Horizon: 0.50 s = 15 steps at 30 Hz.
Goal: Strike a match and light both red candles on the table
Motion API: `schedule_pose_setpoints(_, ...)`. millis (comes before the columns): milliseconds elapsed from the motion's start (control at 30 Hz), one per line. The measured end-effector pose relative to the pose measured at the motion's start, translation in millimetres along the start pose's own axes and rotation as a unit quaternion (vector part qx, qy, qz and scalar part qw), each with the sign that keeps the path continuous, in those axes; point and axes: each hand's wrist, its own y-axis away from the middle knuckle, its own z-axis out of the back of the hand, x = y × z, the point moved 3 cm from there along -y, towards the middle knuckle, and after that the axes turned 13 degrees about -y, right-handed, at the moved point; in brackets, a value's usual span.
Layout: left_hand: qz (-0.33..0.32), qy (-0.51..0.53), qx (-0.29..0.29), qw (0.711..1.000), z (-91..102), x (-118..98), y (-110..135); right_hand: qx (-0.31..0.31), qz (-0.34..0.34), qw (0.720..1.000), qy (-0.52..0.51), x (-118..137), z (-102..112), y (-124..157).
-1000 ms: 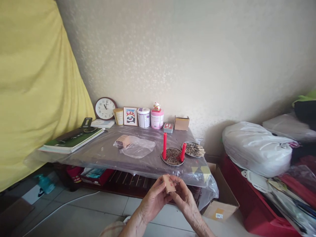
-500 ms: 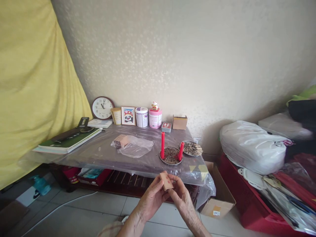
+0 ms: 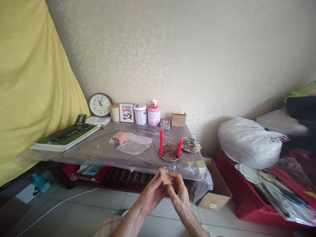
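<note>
Both hands meet in front of the low table's near edge, around a small tan matchbox (image 3: 165,176) with red print on its face. My left hand (image 3: 151,193) grips its left side, thumb on top and fingers curled beneath. On the other side, my right hand (image 3: 178,192) pinches the box's near right end. Beyond them on the table, a round metal plate (image 3: 170,159) of dark bits holds a tall red candle (image 3: 161,142) and a shorter, slightly tilted red candle (image 3: 180,147). A second plate (image 3: 184,149) behind it bears many matchsticks (image 3: 196,145).
On the plastic-covered table (image 3: 96,149) lie a clear bag (image 3: 138,143) with a cardboard pack (image 3: 120,138) and a green book (image 3: 66,140). Along the wall stand a clock (image 3: 100,104), tins (image 3: 140,114) and a small carton (image 3: 178,119). A red bin (image 3: 249,207) is at right.
The view has shifted slightly, so the table things sit a little higher and further left. Both hands keep hold of the matchbox, which stays nearly in place.
</note>
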Motion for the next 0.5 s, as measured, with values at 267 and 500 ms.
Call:
schedule_pose_setpoints(267, 0.042, 0.025, -0.025, 0.999, 5.2, -2.0, 3.5, 0.141, -0.092, 0.978, -0.123, 14.2, 20.6, -15.4)
schedule_pose_setpoints(500, 0.110, 0.013, 0.011, 0.994, 2.3, 5.0, 6.4, 0.070, -0.110, 0.975, -0.182, 5.1, 28.5, -22.9)
